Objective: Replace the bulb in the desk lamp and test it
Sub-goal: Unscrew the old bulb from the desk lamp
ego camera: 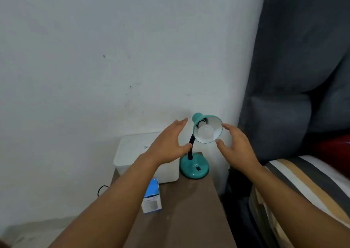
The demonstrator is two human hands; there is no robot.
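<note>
The two bare forearms reach in from the bottom of the view, nearest of all, over the brown worktop (189, 209). A grey padded headboard (303, 67) fills the right side beside a striped bed (303, 187). On the worktop a white box (132, 149) stands against the wall, and in front of it a small blue and white carton (152, 196), probably the new bulb's pack. The teal lamp (195, 167) stands at the back right corner, its shade (217, 123) tipped toward the camera on a black bendy neck.

The left hand (166, 143) hovers just left of the neck, fingers spread and released, holding nothing. The right hand (236, 147) is cupped open beside the shade's rim, fingers released too; whether a fingertip touches the rim I cannot tell.

The white bulb (206, 132) sits screwed in the shade. It looks light, smooth and breakable, so a soft grip round its widest part seems best, while the other hand steadies the shade, since the neck will likely flex under twisting.
</note>
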